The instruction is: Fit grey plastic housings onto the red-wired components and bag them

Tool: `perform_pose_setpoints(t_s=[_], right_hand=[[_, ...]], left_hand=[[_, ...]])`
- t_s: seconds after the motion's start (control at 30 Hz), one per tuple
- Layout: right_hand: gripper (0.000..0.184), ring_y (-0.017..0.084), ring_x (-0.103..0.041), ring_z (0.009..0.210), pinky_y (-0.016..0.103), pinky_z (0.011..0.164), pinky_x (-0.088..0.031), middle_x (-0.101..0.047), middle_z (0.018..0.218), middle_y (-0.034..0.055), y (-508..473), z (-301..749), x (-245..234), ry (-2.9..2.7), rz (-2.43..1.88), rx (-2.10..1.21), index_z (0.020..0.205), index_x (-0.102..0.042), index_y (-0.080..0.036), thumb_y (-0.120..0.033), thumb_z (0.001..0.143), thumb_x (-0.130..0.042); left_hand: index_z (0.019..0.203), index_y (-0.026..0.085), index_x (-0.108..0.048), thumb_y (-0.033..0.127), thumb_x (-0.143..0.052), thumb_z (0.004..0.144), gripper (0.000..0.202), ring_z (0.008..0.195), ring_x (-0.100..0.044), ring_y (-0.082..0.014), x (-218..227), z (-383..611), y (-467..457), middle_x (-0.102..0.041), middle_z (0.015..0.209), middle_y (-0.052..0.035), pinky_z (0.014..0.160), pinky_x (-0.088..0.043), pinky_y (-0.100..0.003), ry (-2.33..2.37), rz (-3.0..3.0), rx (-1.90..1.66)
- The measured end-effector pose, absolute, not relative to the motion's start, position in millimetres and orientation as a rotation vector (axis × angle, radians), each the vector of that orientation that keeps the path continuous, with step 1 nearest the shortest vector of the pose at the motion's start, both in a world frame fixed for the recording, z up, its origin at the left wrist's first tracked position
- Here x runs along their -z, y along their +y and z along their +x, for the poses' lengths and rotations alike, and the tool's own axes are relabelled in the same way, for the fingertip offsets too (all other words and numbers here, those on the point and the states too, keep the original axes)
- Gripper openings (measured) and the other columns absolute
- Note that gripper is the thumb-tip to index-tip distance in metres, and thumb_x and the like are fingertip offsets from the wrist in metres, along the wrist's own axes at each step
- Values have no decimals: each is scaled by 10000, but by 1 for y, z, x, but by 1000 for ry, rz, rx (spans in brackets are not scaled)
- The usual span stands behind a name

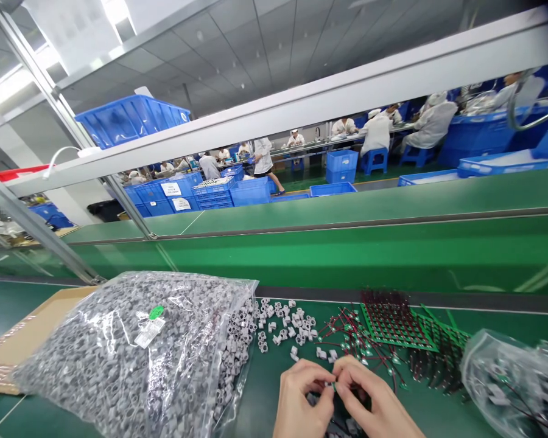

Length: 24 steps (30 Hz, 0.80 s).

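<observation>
Left hand (304,395) and right hand (369,398) sat close together at the bench's front edge, wrists angled inward. Both were in a narrow pinch, fingertips meeting on a small grey plastic clip (332,385); the exact grip was partly hidden. A dark tangle of wired parts (342,413) lay directly under the hands, within easy working reach.

Loose grey plastic clips (290,322) were spread at 11 o'clock, apparently set out for quick picking. At 10 o'clock, a clear plastic bag of grey clips (119,359) sat on a brown cardboard sheet (27,340). At 1 o'clock, a green perforated rack with red-and-black wires (395,322) lay flat, probably keeping leads sorted. A clear plastic bag of wired parts (506,383) sat at 3 o'clock.

Farther out: green conveyor belt (347,258), blue plastic crates (251,191), white-coated co-workers (432,125).
</observation>
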State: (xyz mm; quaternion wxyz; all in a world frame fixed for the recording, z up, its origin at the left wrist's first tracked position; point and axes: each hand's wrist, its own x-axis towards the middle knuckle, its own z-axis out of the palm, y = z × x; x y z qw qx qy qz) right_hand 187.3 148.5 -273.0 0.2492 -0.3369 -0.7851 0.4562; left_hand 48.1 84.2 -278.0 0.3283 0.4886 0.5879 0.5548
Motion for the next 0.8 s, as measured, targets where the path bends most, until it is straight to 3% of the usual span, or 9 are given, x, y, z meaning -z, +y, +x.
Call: perform_pose_setpoints(t_s=[0.17, 0.37, 0.5, 0.7, 0.8], right_hand=[[209, 138, -552, 694, 206, 647, -445, -592, 797, 20, 145, 188, 266, -2203, -923, -1156, 708, -443, -204, -284, 896, -400], [198, 123, -588, 738, 187, 701, -482, -578, 807, 17, 137, 190, 279, -2224, -792, -937, 730, -425, -211, -199, 921, -374], [152, 139, -628, 831, 188, 763, -500, -611, 865, 40, 131, 190, 284, -2216, -765, -749, 815, -510, -210, -183, 921, -405], [188, 199, -614, 1029, 280, 929, -481, -661, 1039, 63, 155, 235, 268, -2415, -846, -680, 968, -644, -246, -374, 943, -510], [237, 239, -602, 1045, 359, 910, -480, -654, 1069, 74, 179, 272, 265, -2434, -1012, -553, 966, -667, -259, -408, 944, -484]], left_hand=[[781, 147, -761, 48, -577, 701, 224, 715, -644, -154, 282, 51, 83, -679, 811, -87, 598, -500, -181, 1556, 1249, -1455], [791, 134, -758, 74, -571, 743, 202, 742, -662, -173, 280, 49, 81, -689, 818, -100, 623, -516, -197, 1520, 1262, -1385], [854, 124, -753, 110, -590, 781, 179, 785, -669, -188, 284, 46, 80, -687, 873, -115, 668, -535, -216, 1485, 1240, -1344], [890, 161, -759, 187, -639, 786, 161, 706, -633, -163, 293, 45, 68, -688, 855, -99, 633, -519, -211, 1535, 1414, -1368], [855, 221, -770, 229, -669, 787, 122, 674, -623, -171, 301, 51, 58, -699, 811, -80, 673, -516, -249, 1592, 1488, -1379]])
